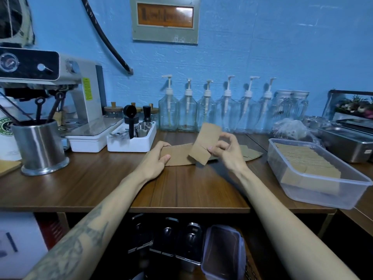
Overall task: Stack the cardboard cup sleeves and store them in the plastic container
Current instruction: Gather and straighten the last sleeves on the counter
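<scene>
your left hand [156, 159] is gripping the flat brown cardboard sleeve stack [179, 155] on the wooden counter [101, 184]; at its 2 o'clock, your right hand [226, 150] is pinching one tilted brown cardboard sleeve [204, 143].

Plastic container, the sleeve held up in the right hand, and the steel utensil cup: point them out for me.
plastic container [361, 183], head view, on its near right rim.
raised sleeve [204, 141], head view, middle of its flat face.
steel utensil cup [39, 144], head view, on its side wall.

Café counter: espresso machine [60, 87], syrup pump bottles [207, 110].
</scene>
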### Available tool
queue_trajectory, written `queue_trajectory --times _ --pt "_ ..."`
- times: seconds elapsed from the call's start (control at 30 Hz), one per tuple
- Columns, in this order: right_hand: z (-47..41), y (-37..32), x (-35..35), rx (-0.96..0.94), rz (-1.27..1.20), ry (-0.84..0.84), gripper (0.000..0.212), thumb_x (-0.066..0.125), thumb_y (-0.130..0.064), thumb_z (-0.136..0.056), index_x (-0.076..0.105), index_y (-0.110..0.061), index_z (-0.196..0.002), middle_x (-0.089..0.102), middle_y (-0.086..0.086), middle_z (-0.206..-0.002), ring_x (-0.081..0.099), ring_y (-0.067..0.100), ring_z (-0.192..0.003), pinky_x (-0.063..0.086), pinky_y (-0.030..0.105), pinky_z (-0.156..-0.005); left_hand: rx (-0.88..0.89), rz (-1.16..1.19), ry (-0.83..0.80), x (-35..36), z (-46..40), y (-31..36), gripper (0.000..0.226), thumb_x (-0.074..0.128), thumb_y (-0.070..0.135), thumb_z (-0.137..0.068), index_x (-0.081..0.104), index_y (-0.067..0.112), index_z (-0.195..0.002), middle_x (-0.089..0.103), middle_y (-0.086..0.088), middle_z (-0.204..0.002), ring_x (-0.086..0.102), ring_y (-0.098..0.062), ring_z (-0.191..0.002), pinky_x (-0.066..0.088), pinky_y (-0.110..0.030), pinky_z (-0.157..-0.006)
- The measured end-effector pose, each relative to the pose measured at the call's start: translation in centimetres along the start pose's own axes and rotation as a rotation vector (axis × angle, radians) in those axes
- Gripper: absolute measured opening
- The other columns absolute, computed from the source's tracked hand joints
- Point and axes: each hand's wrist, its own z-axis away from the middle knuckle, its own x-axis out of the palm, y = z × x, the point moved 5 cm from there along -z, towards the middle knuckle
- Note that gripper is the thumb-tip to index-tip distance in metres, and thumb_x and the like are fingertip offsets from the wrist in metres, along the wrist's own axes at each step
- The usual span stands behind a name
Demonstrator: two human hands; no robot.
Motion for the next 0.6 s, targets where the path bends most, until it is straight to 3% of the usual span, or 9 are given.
queue_trajectory --times 0.07,0.13,0.2,0.3,0.4,0.5,0.6 --pt "0.3 -0.1 0.3 0.030 -0.049 -0.028 0.085 0.066 0.015 -0.083 0.021 -0.017 -0.148 0.068 0.011 -0.100 0.069 0.013 -0.080 0.056 0.022 -0.068 -0.005 0.011 -0.035 0.3 -0.1 -0.1 0.022 0.048 0.019 -0.102 0.048 0.024 -0.123 0.058 0.002 -0.118 0.053 -0.016 -0.107 0.037 -0.027 -0.082" --pt "0.9 -0.2 0.9 0.047 -0.040 -0.047 0.100 0.065 0.020 -0.080 0.013 -0.025 -0.153 0.063 0.011 -0.101 0.068 0.016 -0.074 0.056 0.020 -0.059 -0.020 0.026 -0.054 0.5 -0.2 -0.1 0.020 0.042 0.028 -0.104 0.048 0.026 -0.123 0.059 0.003 -0.119 0.054 -0.016 -0.109 0.040 -0.030 -0.085" --pt "1.1 0.1 1.5 0.049 0.039 -0.056 0.085 0.067 0.017 -0.081 0.030 -0.023 -0.147 0.061 0.006 -0.101 0.069 0.015 -0.070 0.060 0.026 -0.061 -0.043 0.048 -0.065 0.5 -0.2 0.0 0.023 0.038 0.043 -0.103 0.049 0.030 -0.120 0.060 0.006 -0.119 0.055 -0.014 -0.111 0.042 -0.031 -0.089" --pt "0.4 1.1 1.8 -0.006 0.450 -0.031 0.042 0.073 -0.013 -0.087 0.062 -0.014 -0.128 0.068 0.007 -0.106 0.070 0.020 -0.082 0.058 0.035 -0.080 -0.064 0.096 -0.093 0.7 -0.1 0.2 0.033 0.040 0.059 -0.097 0.049 0.034 -0.118 0.059 0.010 -0.120 0.055 -0.009 -0.111 0.042 -0.030 -0.089" --pt "0.6 1.4 2.7 -0.091 0.795 -0.088 0.031 0.066 -0.037 -0.090 0.070 -0.022 -0.118 0.056 0.001 -0.101 0.060 0.022 -0.097 0.049 0.039 -0.091 -0.032 0.111 -0.099 0.8 0.0 0.1 0.034 0.059 0.055 -0.090 0.048 0.037 -0.117 0.060 0.013 -0.116 0.059 -0.007 -0.106 0.047 -0.031 -0.090" --pt "1.0 1.6 3.5 -0.138 0.931 -0.157 0.050 0.058 -0.045 -0.094 0.053 -0.022 -0.138 0.047 0.002 -0.113 0.051 0.025 -0.116 0.046 0.044 -0.097 0.037 0.074 -0.096 0.8 -0.2 0.0 0.032 0.065 0.030 -0.092 0.047 0.034 -0.118 0.058 0.011 -0.114 0.058 -0.014 -0.107 0.047 -0.034 -0.095" --pt "0.9 0.8 3.8 -0.221 0.922 -0.160 0.079 0.056 -0.043 -0.096 0.008 -0.027 -0.158 0.036 0.007 -0.140 0.039 0.027 -0.129 0.040 0.047 -0.106 0.096 0.052 -0.078 0.5 -0.2 0.2 0.033 0.063 0.021 -0.093 0.047 0.036 -0.118 0.056 0.010 -0.115 0.056 -0.015 -0.106 0.047 -0.038 -0.098"
